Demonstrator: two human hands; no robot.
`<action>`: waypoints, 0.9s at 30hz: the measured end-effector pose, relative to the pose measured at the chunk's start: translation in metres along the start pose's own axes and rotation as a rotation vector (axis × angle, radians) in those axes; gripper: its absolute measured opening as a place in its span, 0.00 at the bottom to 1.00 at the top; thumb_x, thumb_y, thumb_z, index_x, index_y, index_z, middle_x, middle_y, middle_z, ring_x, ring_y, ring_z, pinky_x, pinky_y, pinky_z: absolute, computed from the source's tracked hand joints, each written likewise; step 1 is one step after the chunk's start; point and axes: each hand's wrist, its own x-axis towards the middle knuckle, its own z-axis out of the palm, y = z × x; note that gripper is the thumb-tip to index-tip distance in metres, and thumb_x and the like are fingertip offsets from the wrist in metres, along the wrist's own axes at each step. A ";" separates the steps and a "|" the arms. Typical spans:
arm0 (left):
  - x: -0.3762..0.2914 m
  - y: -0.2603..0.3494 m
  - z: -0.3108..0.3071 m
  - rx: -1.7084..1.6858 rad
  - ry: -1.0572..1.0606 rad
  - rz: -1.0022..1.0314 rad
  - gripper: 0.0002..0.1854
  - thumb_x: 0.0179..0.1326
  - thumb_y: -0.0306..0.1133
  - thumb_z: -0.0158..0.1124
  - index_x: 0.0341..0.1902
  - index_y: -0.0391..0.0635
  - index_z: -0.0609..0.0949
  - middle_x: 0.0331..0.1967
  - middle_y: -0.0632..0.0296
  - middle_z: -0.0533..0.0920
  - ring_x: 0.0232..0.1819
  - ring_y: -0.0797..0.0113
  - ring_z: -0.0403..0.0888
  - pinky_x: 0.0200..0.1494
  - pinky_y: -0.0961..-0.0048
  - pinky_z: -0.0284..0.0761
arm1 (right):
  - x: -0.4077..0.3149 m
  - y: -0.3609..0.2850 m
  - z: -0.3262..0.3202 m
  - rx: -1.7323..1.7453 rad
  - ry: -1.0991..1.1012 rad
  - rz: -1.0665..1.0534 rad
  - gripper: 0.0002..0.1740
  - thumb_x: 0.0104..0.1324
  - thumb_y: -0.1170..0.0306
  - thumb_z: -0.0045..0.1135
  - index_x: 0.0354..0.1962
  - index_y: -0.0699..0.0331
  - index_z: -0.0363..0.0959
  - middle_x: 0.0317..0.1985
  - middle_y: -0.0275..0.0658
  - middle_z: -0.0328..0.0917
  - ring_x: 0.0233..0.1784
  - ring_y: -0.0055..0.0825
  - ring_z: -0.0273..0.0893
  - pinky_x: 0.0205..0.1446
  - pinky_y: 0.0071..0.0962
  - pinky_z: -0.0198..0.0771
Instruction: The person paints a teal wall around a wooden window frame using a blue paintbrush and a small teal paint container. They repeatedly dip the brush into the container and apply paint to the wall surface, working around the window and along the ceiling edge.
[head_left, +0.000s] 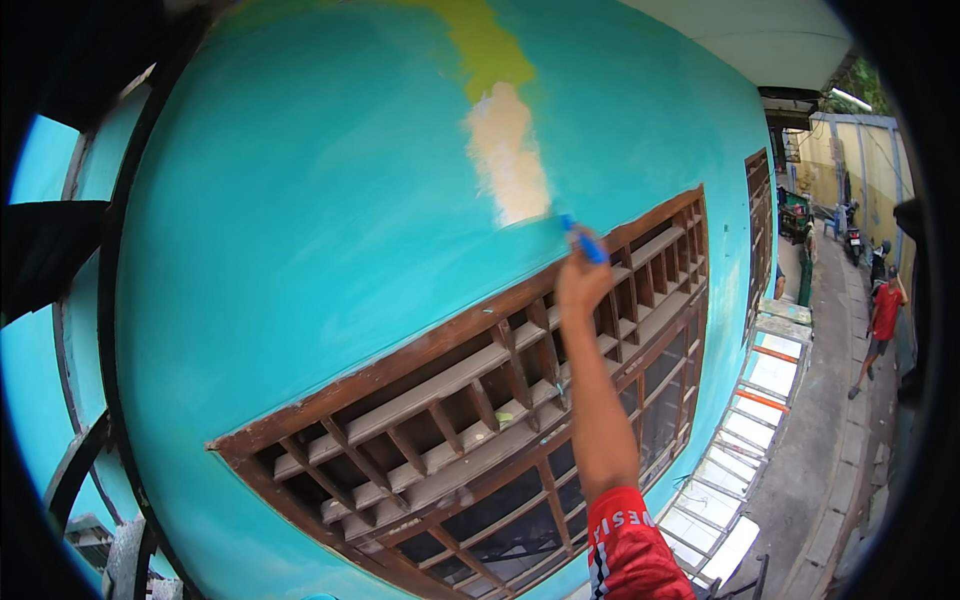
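My right hand, at the end of an outstretched arm in a red sleeve, grips a blue-handled paintbrush against the turquoise wall. The brush is blurred, and its bristles are hard to make out. Just up and left of it is a cream-coloured patch, with a yellow-green painted area above that. Below the hand runs the top of a brown wooden window frame with slatted vents. My left hand is out of view.
Dark scaffold-like bars stand at the left. A ladder-like metal frame lies low along the wall. On the paved alley at the right, a person in a red shirt stands near parked motorcycles.
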 end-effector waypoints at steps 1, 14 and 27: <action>0.001 -0.001 0.001 0.047 0.013 -0.001 0.56 0.49 0.74 0.68 0.75 0.51 0.67 0.63 0.48 0.78 0.59 0.39 0.79 0.56 0.33 0.79 | -0.020 -0.014 0.004 -0.027 -0.073 -0.030 0.09 0.69 0.68 0.65 0.46 0.60 0.86 0.42 0.43 0.88 0.39 0.38 0.83 0.49 0.34 0.76; 0.006 -0.003 -0.017 -0.125 -0.057 -0.101 0.60 0.46 0.74 0.71 0.77 0.52 0.63 0.66 0.43 0.75 0.62 0.37 0.77 0.57 0.31 0.78 | 0.068 0.021 0.006 -0.066 0.105 0.031 0.16 0.70 0.57 0.66 0.43 0.62 0.85 0.30 0.44 0.87 0.32 0.37 0.83 0.39 0.35 0.74; 0.013 -0.001 -0.003 -0.219 -0.054 -0.159 0.52 0.54 0.67 0.70 0.77 0.52 0.64 0.67 0.39 0.73 0.62 0.35 0.75 0.56 0.34 0.79 | -0.035 -0.068 0.017 0.250 -0.459 -0.213 0.11 0.66 0.61 0.69 0.44 0.54 0.86 0.39 0.42 0.87 0.38 0.40 0.84 0.44 0.35 0.78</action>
